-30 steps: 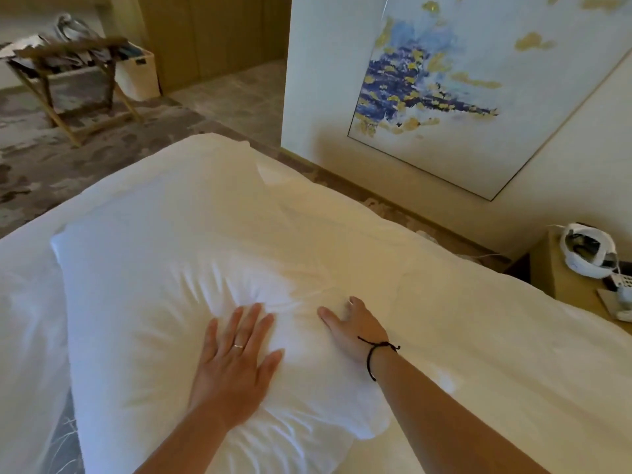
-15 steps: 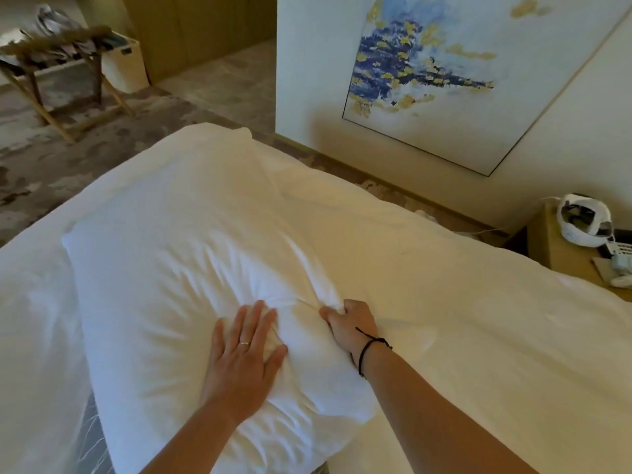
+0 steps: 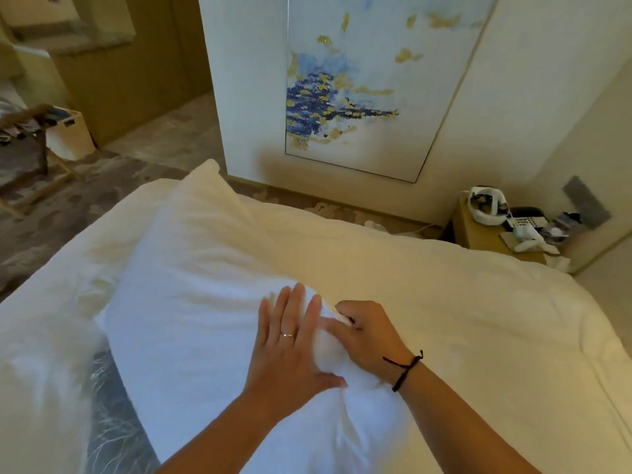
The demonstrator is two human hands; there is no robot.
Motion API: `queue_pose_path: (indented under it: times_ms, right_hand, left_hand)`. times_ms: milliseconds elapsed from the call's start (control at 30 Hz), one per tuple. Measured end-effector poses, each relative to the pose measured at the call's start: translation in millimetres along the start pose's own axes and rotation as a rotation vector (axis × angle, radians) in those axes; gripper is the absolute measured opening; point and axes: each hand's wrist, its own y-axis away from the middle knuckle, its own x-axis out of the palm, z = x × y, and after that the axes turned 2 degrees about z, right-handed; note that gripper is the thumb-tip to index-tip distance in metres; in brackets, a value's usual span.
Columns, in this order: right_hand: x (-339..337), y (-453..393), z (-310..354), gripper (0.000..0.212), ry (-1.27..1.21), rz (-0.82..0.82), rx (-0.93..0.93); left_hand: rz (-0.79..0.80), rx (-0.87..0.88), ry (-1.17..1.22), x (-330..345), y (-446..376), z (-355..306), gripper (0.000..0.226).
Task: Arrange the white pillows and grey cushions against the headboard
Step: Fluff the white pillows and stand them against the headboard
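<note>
A white pillow (image 3: 205, 302) lies lengthwise on the bed (image 3: 461, 319), over the white duvet, its far corner poking up toward the foot-side wall and its near end under the person's arms. The left hand (image 3: 290, 350) lies flat on top of the pillow near its right edge, fingers (image 3: 297, 302) straight and slightly spread, a ring on one of them. The right hand (image 3: 367, 333) sits just beside it, touching the pillow's right edge, its fingers curled in and pinching a bunched fold of the white cover; a dark cord bracelet (image 3: 405, 367) circles that wrist. At the bed's near left edge a patch of grey patterned fabric (image 3: 109, 412) shows between the pillow and the duvet; I cannot tell what it is.

Beyond the bed, a large painting (image 3: 359, 87) with blue and gold marks hangs on the wall. A small nightstand (image 3: 478, 230) stands at the bed's far right corner, carrying a white telephone (image 3: 523, 227) and a white headset-like object (image 3: 487, 205). A wooden luggage rack (image 3: 30, 159) stands on the carpet at far left.
</note>
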Motion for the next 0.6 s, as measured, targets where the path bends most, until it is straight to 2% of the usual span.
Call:
queue_pose_path:
  times_ms: [100, 200, 267, 333, 433, 500, 600]
  right_hand:
    - [-63.8, 48.0, 2.7, 0.05, 0.149, 0.048, -0.012]
    - [-124.3, 104.6, 3.6, 0.046, 0.332, 0.071, -0.01]
    - [-157.4, 146.7, -4.4, 0.044, 0.393, 0.104, 0.043]
    - [-176.7, 189.4, -22.2, 0.047, 0.405, 0.123, 0.158]
    - [-170.7, 251.7, -66.1, 0.047, 0.486, 0.207, 0.393]
    - [-149.7, 287.4, -97.4, 0.043, 0.492, 0.27, 0.563]
    - [-116.7, 315.1, -129.0, 0.041, 0.351, 0.237, 0.726]
  left_hand:
    - [-0.055, 0.136, 0.069, -15.0, -17.6, -56.5, 0.132]
    - [0.013, 0.304, 0.121, -34.7, -49.2, -91.1, 0.115]
    - [0.198, 0.417, 0.154, -39.8, -73.4, -102.9, 0.108]
    - [0.423, 0.469, 0.12, -32.8, -93.6, -108.7, 0.112]
    - [0.655, 0.52, -0.101, -5.6, -107.2, -117.1, 0.114]
    - [0.766, 0.523, -0.237, 19.5, -104.6, -121.9, 0.098]
    - [0.819, 0.565, -0.35, 54.0, -91.7, -128.6, 0.072]
